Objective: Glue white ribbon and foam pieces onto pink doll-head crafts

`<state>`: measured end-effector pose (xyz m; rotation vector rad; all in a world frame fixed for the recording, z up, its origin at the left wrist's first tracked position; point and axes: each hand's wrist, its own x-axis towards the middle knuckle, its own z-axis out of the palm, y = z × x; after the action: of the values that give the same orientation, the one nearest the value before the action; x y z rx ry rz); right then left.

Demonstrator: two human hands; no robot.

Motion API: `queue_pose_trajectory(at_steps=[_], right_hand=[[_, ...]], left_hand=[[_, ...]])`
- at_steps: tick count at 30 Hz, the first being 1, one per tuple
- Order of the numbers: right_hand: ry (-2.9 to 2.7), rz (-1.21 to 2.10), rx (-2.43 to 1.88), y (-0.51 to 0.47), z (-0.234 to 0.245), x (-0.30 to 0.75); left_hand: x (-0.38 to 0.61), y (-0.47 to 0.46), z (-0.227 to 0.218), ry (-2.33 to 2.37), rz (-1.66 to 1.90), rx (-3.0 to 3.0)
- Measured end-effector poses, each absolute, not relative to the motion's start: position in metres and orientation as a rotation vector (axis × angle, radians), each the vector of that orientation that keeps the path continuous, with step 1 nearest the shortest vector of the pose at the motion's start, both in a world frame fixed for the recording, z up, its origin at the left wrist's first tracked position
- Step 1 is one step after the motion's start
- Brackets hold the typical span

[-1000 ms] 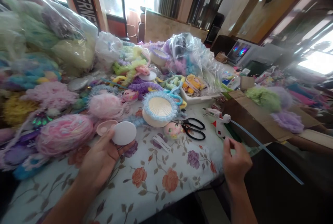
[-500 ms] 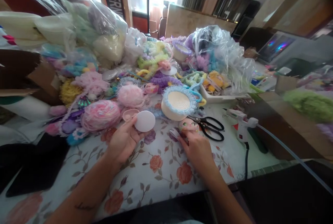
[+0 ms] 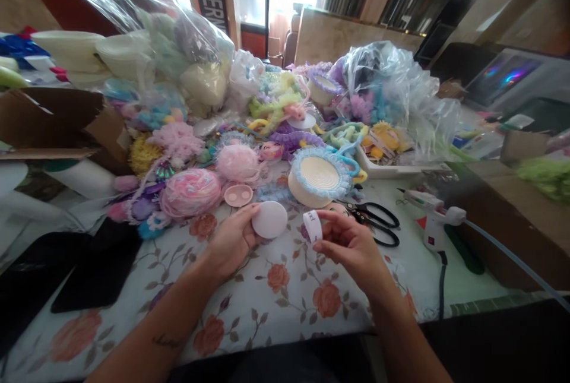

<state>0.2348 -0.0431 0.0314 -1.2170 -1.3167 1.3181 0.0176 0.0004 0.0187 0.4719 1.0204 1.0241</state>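
Note:
My left hand (image 3: 234, 240) grips a flat white disc (image 3: 269, 220) by its left edge, face up above the flowered cloth. In my right hand (image 3: 351, 246), thumb and fingers pinch a curled white ribbon strip (image 3: 312, 227) with dark lettering. The strip is just right of the disc, apart from it. Behind my right fingers lies a painted doll face (image 3: 337, 209), partly hidden, close to black-handled scissors (image 3: 378, 215). A round woven straw piece with a blue fluffy rim (image 3: 317, 175) stands beyond. A pink oval piece (image 3: 238, 195) rests behind my left hand.
Pink yarn balls (image 3: 190, 192) and piled fluffy yarn lie at the left and back. A white glue gun (image 3: 434, 217) with its cord is at the right. A white tray (image 3: 396, 170) stands behind it, and cardboard boxes (image 3: 57, 124) flank the table.
My right hand has lifted the lettered ribbon strip off the cloth, away from the doll face. My left hand still holds the disc. The view has shifted slightly left.

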Motion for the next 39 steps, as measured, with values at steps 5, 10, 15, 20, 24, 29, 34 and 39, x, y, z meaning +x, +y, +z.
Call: queue_pose_trajectory(at_steps=[5,10,15,20,24,29,34,39], right_hand=[[-1.263,1.454,-1.028,-0.019,0.049,0.22],[-1.301,1.399,-1.056,-0.006,0.045,0.211],[-1.328,1.311,-1.097,-0.009,0.036,0.208],[-1.409,1.178,-1.187,-0.011,0.033,0.208],[-1.44,1.161,-1.189,-0.013,0.032,0.207],[-1.383,1.181,-1.234,-0.016,0.027,0.202],[-1.359,1.219,-1.227,-0.018,0.022,0.2],[-1.371,1.176,-1.224,-0.019,0.021,0.199]], left_hand=[[0.018,-0.005,0.022,0.923,0.901,0.523],[0.012,-0.008,0.023,0.754,0.778,0.617],[0.012,-0.01,0.022,0.74,0.692,0.701],[0.015,-0.014,0.022,0.86,0.592,0.896],[0.015,-0.015,0.024,0.916,0.583,1.046],[0.016,-0.015,0.023,0.937,0.594,1.17],[0.015,-0.016,0.017,0.993,0.619,1.278],[0.015,-0.018,0.017,1.06,0.622,1.378]])
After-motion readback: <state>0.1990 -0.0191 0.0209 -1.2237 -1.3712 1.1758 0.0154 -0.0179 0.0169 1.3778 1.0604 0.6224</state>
